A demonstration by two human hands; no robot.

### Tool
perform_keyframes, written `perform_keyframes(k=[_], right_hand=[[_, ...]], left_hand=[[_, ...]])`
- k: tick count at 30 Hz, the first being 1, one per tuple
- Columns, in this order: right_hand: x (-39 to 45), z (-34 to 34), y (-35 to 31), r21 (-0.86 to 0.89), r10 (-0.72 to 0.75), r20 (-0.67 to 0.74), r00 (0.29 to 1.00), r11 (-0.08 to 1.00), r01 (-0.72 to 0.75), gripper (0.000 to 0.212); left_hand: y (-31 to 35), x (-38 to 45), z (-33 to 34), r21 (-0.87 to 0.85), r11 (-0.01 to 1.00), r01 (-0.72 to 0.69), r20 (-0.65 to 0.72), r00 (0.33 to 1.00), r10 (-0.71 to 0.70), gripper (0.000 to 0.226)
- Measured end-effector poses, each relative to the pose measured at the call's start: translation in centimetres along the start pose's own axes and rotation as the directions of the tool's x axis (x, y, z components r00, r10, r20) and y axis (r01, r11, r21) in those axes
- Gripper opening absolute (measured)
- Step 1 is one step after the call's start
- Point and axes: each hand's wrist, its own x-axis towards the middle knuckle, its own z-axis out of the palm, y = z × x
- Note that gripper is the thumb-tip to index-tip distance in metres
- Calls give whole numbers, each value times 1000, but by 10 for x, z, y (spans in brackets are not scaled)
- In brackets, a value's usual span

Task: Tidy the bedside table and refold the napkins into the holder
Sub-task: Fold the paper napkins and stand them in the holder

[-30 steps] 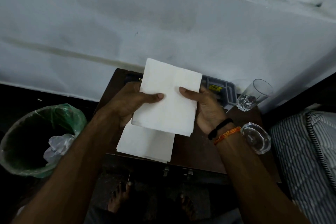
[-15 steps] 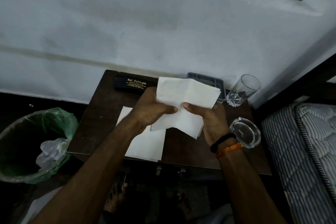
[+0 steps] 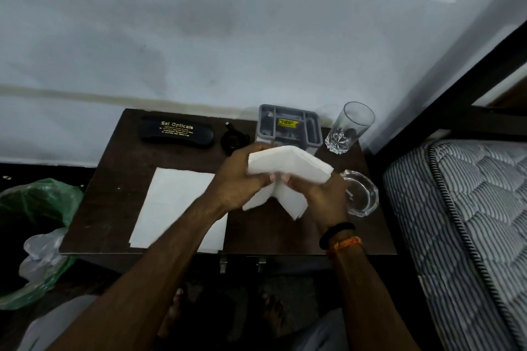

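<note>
Both hands hold one white napkin [image 3: 288, 167] above the dark wooden bedside table [image 3: 114, 179], bent over along its middle so its two halves hang down. My left hand [image 3: 236, 182] grips its left side, my right hand [image 3: 322, 194] its right side from below. A second white napkin [image 3: 171, 202] lies flat on the table's left front part, partly under my left forearm. The grey napkin holder [image 3: 288, 128] with a yellow label stands at the back against the wall, just beyond the held napkin.
A black spectacle case [image 3: 176, 132] and a small black object [image 3: 232, 139] lie at the table's back. A drinking glass [image 3: 349, 128] and a glass ashtray [image 3: 360, 194] stand at the right. A green-lined bin [image 3: 34, 222] sits left, a striped mattress [image 3: 470, 222] right.
The napkin, held flat and upright a second ago, has been folded over along its middle and lowered toward the table. The view has tilted, showing the holder and the case.
</note>
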Motion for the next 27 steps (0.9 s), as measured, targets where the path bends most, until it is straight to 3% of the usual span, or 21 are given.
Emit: perform_keyframes(k=[3, 7, 17, 23, 27], right_hand=[[0, -10, 19, -102, 36, -4, 999, 994, -36, 44], [5, -15, 27, -114, 68, -40, 997, 991, -72, 45], [7, -11, 30, -165, 101, -82, 992, 980, -113, 49], [11, -1, 17, -407, 51, -78, 996, 910, -78, 25], [11, 10, 5, -523, -22, -84, 996, 852, -25, 31]], left_hand=[[-12, -1, 3, 75, 988, 133, 16, 991, -135, 55], [-12, -2, 6, 93, 982, 167, 30, 985, -170, 52], [-14, -3, 7, 144, 975, 172, 27, 984, -178, 49], [-11, -1, 6, 90, 985, 146, -3, 989, -146, 48], [-9, 1, 6, 100, 988, 119, -34, 993, -116, 45]])
